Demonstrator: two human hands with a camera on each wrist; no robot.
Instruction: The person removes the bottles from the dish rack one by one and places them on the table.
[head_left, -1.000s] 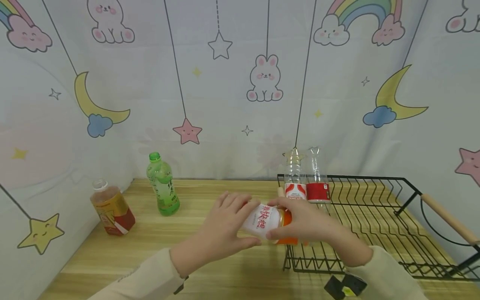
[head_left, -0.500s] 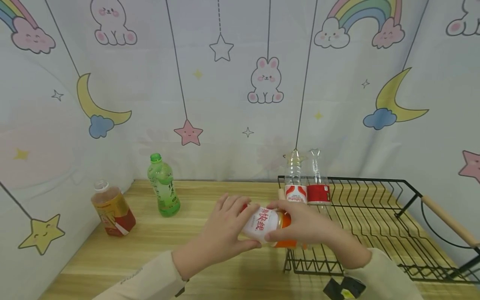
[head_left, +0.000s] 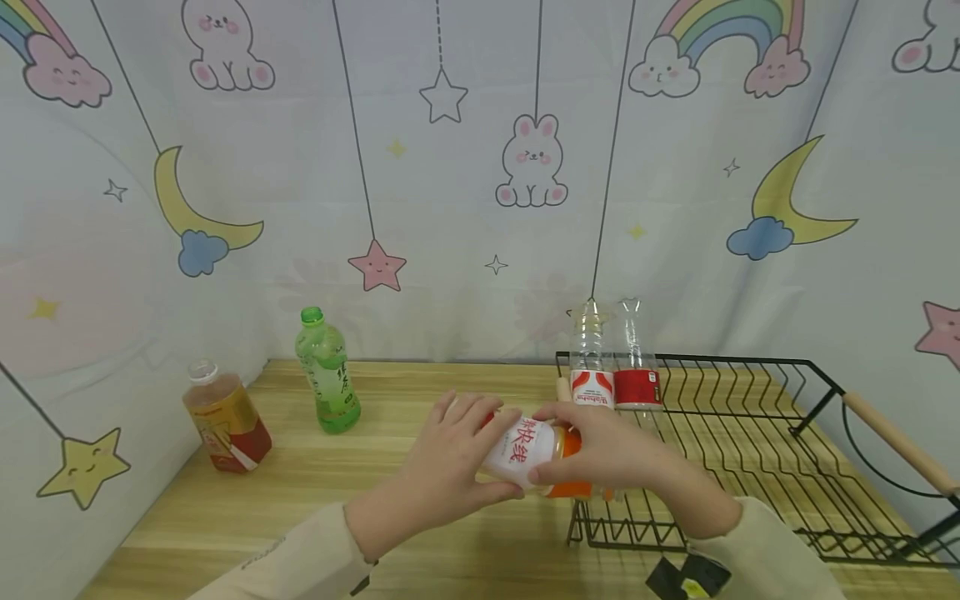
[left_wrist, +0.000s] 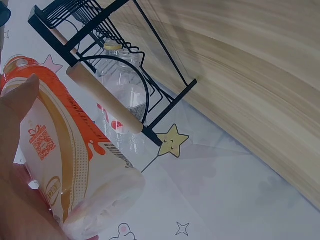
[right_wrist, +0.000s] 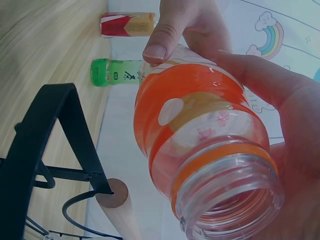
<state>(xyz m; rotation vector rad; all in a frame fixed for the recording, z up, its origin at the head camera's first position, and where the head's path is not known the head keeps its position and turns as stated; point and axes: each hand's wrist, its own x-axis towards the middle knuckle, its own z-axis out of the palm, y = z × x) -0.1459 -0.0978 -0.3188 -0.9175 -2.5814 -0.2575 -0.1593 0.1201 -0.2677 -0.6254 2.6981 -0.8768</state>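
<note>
A plastic drink bottle [head_left: 517, 450] with a white label, red characters and an orange neck end is held sideways over the table in the head view. My left hand [head_left: 450, 467] grips its base end, fingers over the top and thumb below. My right hand [head_left: 607, 446] grips the orange end. In the right wrist view the bottle [right_wrist: 200, 115] points its threaded, uncapped mouth at the camera, and the left thumb [right_wrist: 162, 42] presses near the far end. The left wrist view shows the bottle's [left_wrist: 95, 160] printed side and rounded base.
A black wire rack [head_left: 720, 450] with wooden handles stands at right, bearing two clear bottles, one with a white-and-red label [head_left: 592, 387] and one with a red label [head_left: 637, 387]. At left on the wooden table [head_left: 405, 400] stand a green bottle [head_left: 330, 375] and a red-and-yellow-labelled bottle [head_left: 225, 417].
The bottle's orange end sits very slightly lower than a second ago. Both hands keep their hold, and the other bottles stay where they were.
</note>
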